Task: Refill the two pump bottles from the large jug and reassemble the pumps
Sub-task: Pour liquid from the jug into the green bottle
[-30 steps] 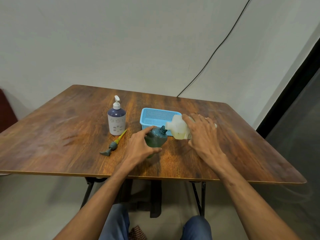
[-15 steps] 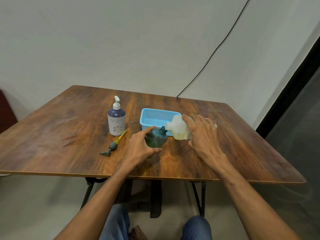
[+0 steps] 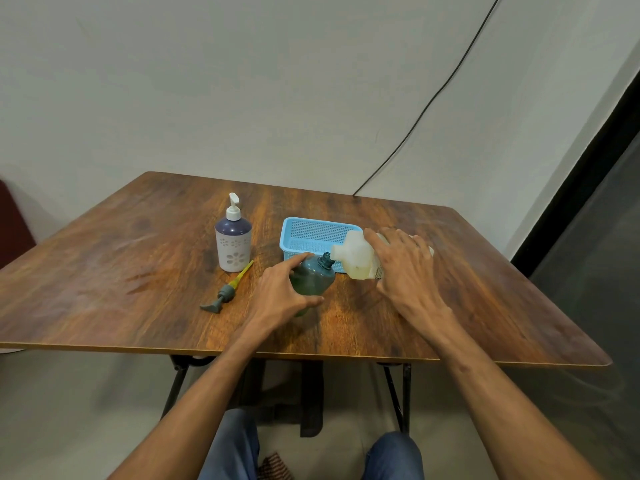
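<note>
You face a plain pale wall (image 3: 277, 81) that fills the upper half of the view. It meets a second wall at the right, where a dark vertical frame (image 3: 588, 161) runs down beside a grey panel. A thin black cable (image 3: 433, 98) slants down the wall and ends behind the far edge of the table. Below is a pale floor (image 3: 69, 410), with a maroon shape (image 3: 14, 220) at the left border that is too cropped to identify.

The wooden table (image 3: 104, 271) has a dark brown grain with worn, lighter streaks on its left half, and it stands on black folding legs (image 3: 176, 382). Your knees, in blue trousers (image 3: 232, 441), sit under its near edge.

Past the middle of the table rests a light blue mesh basket (image 3: 318, 221). In front of its right end, your right hand (image 3: 405, 271) lies over the large jug (image 3: 356, 258) with fingers wrapped across its body. The jug is tipped on its side, pale yellowish liquid is pooled low inside it, and its mouth meets the neck of the green bottle (image 3: 311, 278).

Your left hand (image 3: 280, 296) grips that green bottle, thumb and fingers curled round its belly. The bottle stands on the table with its open neck leaning toward the jug.

To the left, well apart from the basket, a white bottle with a purple shoulder (image 3: 233, 244) stands upright with its white pump fitted. Just in front of it the loose pump (image 3: 228, 289) lies flat on the wood, its grey head toward you and its yellow tube pointing back at that bottle.
</note>
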Demonstrator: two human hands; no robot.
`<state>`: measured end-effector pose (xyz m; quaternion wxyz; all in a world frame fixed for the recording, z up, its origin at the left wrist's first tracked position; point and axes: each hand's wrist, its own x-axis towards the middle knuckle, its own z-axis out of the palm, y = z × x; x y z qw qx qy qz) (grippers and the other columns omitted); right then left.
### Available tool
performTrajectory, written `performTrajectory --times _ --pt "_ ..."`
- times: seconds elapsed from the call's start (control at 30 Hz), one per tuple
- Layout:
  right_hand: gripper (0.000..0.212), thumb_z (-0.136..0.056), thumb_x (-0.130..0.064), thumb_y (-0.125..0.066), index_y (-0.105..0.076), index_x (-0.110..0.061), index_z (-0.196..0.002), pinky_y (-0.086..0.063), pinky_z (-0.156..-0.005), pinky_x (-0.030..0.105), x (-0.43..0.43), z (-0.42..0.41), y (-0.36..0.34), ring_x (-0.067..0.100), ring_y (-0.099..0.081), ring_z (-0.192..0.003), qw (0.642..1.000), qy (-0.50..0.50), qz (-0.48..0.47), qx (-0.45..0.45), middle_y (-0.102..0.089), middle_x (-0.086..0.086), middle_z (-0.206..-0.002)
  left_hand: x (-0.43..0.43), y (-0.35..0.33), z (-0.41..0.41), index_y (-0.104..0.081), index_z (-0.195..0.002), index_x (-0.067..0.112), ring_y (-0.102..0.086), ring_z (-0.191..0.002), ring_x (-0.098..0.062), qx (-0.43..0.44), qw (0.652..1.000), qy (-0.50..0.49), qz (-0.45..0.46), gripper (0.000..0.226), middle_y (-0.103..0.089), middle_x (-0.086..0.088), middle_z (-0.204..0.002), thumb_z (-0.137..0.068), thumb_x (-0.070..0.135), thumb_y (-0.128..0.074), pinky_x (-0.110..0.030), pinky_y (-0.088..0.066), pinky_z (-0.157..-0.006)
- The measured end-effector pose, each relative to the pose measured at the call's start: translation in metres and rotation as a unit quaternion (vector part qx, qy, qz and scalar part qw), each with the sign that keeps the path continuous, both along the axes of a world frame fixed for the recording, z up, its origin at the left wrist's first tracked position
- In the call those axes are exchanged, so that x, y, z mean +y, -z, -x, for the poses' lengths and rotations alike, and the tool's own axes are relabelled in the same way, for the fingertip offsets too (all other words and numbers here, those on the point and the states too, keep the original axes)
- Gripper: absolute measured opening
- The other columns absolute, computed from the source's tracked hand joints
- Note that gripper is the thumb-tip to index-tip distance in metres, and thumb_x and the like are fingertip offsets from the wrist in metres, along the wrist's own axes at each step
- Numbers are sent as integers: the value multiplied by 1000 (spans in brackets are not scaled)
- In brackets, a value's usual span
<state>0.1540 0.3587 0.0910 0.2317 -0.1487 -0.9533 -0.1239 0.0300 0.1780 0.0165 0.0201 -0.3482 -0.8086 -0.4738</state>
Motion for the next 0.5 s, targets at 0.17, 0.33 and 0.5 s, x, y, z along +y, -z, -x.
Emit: performTrajectory --times 0.17,0.33,0.5 --pt "84 -62 -13 -87 -50 -19 -138 -43 -99 51 1 1 -1 35 -57 -119 1000 2 -4 -3 -60 12 -132 -1 0 1 -48 -147 22 -58 -116 -14 2 1000 2 4 92 -62 -3 -137 -67 34 -92 -36 -52 -101" --pt "83 -60 -11 -86 -52 -19 -135 -44 -95 51 2 2 1 35 -59 -114 1000 -1 -7 5 -62 12 -128 0 -1 1 -47 -148 20 -56 -112 -11 4 1000 1 6 92 -62 -4 -137 -68 32 -92 -30 -48 -100" --pt "84 -61 -14 -88 -50 -20 -136 -44 -97 51 3 1 1 34 -58 -116 1000 -1 -11 4 -61 12 -129 0 -1 0 -47 -148 20 -58 -115 -14 3 1000 0 9 93 -61 -5 -137 -68 32 -92 -28 -47 -99"
